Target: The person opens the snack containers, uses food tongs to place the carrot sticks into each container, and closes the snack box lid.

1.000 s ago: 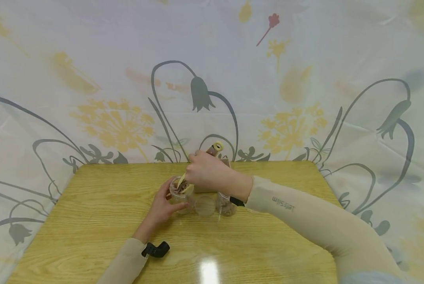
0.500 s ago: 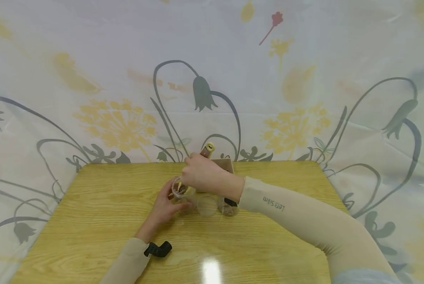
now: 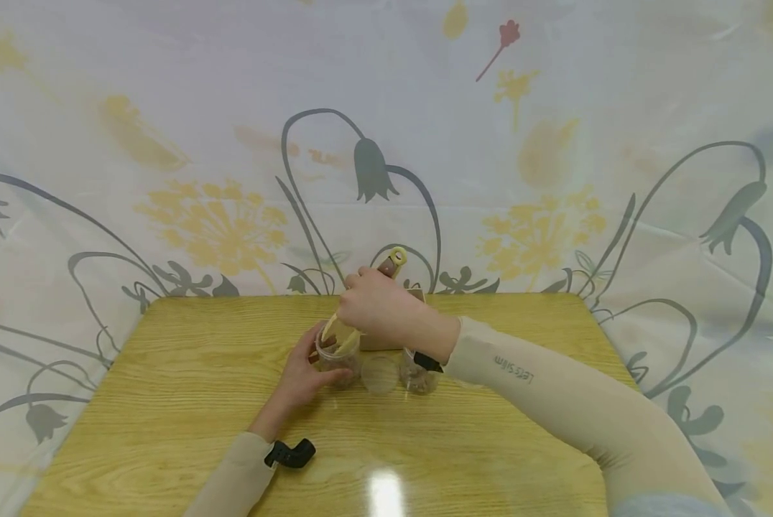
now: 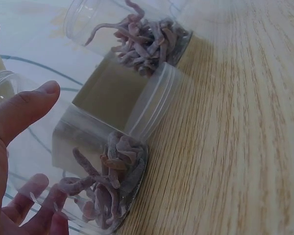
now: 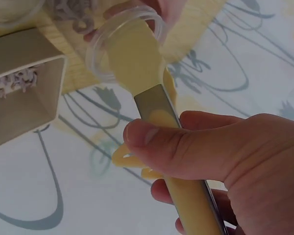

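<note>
My left hand (image 3: 301, 373) holds a clear plastic jar (image 4: 19, 112) standing on the table, thumb on one side and fingers on the other. Greyish-brown twisted strips (image 4: 105, 188) lie in its lower part. In my right hand (image 3: 380, 305) is a pair of yellow-and-steel tongs (image 5: 157, 105), gripped along the arms with the ring end (image 3: 397, 255) up. Their broad yellow tips (image 5: 134, 56) point down into the jar's mouth, spread apart in the head view. No strips show between them.
Just behind the jars, a beige box (image 3: 376, 343) holds more such strips (image 5: 14, 83). A second clear jar (image 4: 83, 24), also with strips, stands to the right. Between the jars a clear round lid (image 3: 380, 375) lies on the wooden table (image 3: 490, 445).
My right hand dipped left with the tongs, then came back up and right, the tips spreading. Dark strips seen at the jar's mouth earlier no longer show there. My left hand stays on the jar.
</note>
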The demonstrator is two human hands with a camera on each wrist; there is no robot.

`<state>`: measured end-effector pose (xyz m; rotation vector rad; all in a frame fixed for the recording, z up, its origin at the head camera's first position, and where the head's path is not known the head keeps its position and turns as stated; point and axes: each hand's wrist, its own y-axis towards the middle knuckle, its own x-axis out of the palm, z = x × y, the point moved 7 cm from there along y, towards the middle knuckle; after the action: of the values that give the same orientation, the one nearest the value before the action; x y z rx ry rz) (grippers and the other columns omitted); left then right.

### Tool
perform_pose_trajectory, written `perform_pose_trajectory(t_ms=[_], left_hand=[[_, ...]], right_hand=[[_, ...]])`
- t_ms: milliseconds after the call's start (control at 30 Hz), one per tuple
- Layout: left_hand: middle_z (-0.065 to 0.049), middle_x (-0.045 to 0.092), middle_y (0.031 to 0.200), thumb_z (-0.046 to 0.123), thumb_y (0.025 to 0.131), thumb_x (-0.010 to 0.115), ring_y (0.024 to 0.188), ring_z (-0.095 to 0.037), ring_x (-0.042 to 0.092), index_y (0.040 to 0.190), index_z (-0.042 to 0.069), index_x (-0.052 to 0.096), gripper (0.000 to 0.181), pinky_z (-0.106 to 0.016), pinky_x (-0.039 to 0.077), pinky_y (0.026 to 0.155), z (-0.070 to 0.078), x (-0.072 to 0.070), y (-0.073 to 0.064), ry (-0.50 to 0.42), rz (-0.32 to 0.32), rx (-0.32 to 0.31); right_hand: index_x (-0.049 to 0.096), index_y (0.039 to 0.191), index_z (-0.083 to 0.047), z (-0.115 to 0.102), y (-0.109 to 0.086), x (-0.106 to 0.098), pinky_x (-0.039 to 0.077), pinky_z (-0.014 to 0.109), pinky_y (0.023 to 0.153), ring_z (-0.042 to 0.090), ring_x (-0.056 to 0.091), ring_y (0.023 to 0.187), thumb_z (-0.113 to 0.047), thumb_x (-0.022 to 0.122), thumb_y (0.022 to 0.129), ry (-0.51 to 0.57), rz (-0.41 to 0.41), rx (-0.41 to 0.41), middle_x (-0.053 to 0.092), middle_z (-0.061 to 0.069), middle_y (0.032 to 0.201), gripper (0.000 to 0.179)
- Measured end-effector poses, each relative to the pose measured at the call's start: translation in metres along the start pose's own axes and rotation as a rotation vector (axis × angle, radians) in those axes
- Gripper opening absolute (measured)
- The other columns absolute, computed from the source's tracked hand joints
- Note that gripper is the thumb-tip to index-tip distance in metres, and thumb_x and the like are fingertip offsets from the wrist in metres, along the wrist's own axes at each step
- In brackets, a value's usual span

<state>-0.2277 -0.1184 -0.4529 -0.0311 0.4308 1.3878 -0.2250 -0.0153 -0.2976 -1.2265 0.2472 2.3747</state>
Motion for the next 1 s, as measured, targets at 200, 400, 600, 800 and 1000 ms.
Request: perform_pose_trajectory(t_ms=[200,400,600,800,1000], left_hand=[[-0.022,0.053,0.132,0.002,0.075,0.087,0.122,-0.038,0.052,0.151,0.006,0.039,0.089,-0.057,0.043,0.101,-0.026,0.001,0.004,0.012,0.009,-0.005],[-0.018,0.055,0.130,0.009,0.074,0.089,0.122,-0.035,0.052,0.152,0.008,0.039,0.092,-0.057,0.042,0.102,-0.030,0.001,0.005,0.008,-0.003,-0.008],[-0.018,0.056,0.129,0.010,0.074,0.089,0.122,-0.035,0.052,0.149,0.010,0.042,0.089,-0.056,0.042,0.101,-0.029,0.001,0.005,-0.004,-0.002,-0.013],[-0.022,0.056,0.129,0.004,0.072,0.089,0.122,-0.038,0.052,0.148,0.011,0.043,0.089,-0.057,0.042,0.101,-0.029,0.002,0.006,-0.014,0.011,-0.012],[-0.032,0.053,0.129,-0.005,0.074,0.085,0.123,-0.046,0.049,0.148,-0.001,0.040,0.087,-0.060,0.038,0.104,-0.007,0.001,0.000,-0.017,0.011,-0.052]], right_hand=[[0.077,0.092,-0.029,0.016,-0.010,0.003,0.049,0.032,0.076,0.016,0.061,0.084,-0.021,0.076,0.090,0.042,-0.020,0.048,0.070,-0.011,0.092,0.008],[0.076,0.110,-0.028,0.033,-0.027,0.010,0.050,0.033,0.074,0.019,0.061,0.086,-0.019,0.079,0.087,0.194,0.012,0.064,0.071,-0.010,0.101,0.026],[0.071,0.124,-0.021,0.052,-0.046,0.026,0.053,0.039,0.082,0.025,0.062,0.092,-0.012,0.079,0.085,0.356,0.031,0.124,0.069,-0.002,0.116,0.041],[0.066,0.133,-0.014,0.074,-0.067,0.052,0.055,0.044,0.082,0.031,0.063,0.100,-0.026,0.085,0.081,0.524,0.017,0.244,0.065,0.004,0.131,0.057],[0.063,0.136,-0.017,0.089,-0.079,0.089,0.054,0.045,0.079,0.031,0.062,0.108,-0.023,0.083,0.083,0.627,-0.087,0.378,0.061,0.005,0.136,0.057]])
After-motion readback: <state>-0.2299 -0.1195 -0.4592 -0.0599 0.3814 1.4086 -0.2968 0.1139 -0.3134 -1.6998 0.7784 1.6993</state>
